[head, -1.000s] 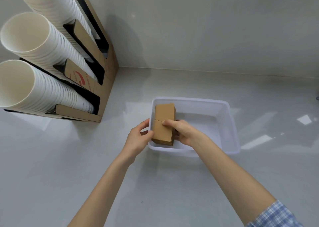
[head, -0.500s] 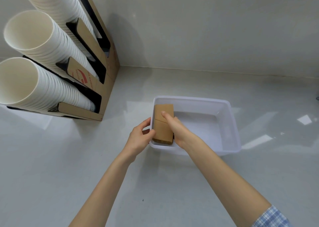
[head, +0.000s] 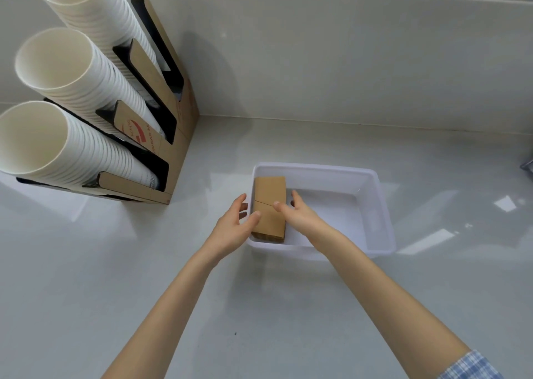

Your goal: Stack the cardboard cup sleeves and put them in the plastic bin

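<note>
A stack of brown cardboard cup sleeves (head: 269, 197) lies flat against the left wall inside the translucent plastic bin (head: 377, 205). My left hand (head: 233, 225) is at the bin's left edge, its thumb tip on top of the stack and its fingers spread beside the wall. My right hand (head: 300, 217) reaches into the bin from the right. Its thumb presses the top of the stack and its fingers run along the stack's right side. Both hands still hold the stack between them, loosely.
A cardboard cup dispenser (head: 173, 136) stands at the back left, holding three long rows of white paper cups (head: 57, 67) that lean towards me. The pale wall (head: 346, 61) rises behind the grey counter (head: 86, 263). A small metal object (head: 527, 166) shows at the right edge.
The stack has gone down from a tilted hold to lying flat in the bin. My right hand has slid from over the stack to its right side, and both hands' fingers have loosened.
</note>
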Action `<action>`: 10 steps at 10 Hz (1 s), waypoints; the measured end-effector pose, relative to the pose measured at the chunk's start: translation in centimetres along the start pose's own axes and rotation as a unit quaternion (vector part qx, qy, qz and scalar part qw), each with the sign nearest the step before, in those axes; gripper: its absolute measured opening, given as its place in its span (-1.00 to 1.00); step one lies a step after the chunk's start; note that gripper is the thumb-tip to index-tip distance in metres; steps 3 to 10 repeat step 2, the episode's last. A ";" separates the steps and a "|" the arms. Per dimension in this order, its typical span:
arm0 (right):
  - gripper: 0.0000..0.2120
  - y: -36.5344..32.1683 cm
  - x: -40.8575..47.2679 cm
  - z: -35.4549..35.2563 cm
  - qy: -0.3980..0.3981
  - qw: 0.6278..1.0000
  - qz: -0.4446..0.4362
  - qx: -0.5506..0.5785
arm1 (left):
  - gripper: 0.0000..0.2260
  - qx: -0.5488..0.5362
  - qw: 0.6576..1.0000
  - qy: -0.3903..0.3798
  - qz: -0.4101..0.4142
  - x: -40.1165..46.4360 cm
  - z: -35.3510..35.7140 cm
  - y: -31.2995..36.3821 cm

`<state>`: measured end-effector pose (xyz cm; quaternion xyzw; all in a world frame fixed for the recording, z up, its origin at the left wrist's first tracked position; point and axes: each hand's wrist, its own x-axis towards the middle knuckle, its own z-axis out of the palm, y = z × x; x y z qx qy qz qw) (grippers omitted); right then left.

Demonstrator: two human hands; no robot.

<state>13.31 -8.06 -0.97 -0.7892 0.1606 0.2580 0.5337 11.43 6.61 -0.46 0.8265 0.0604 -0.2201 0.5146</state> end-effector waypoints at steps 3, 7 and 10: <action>-0.30 -0.3 -2.2 -2.5 0.029 0.977 -0.075 -0.197 | -0.31 0.160 0.984 0.042 0.066 -0.3 -0.6 1.6; -0.30 -0.3 -2.2 -2.5 0.029 0.977 -0.075 -0.197 | -0.31 0.160 0.984 0.042 0.066 -0.3 -0.6 1.6; -0.30 -0.3 -2.2 -2.5 0.029 0.977 -0.075 -0.197 | -0.31 0.160 0.984 0.042 0.066 -0.3 -0.6 1.6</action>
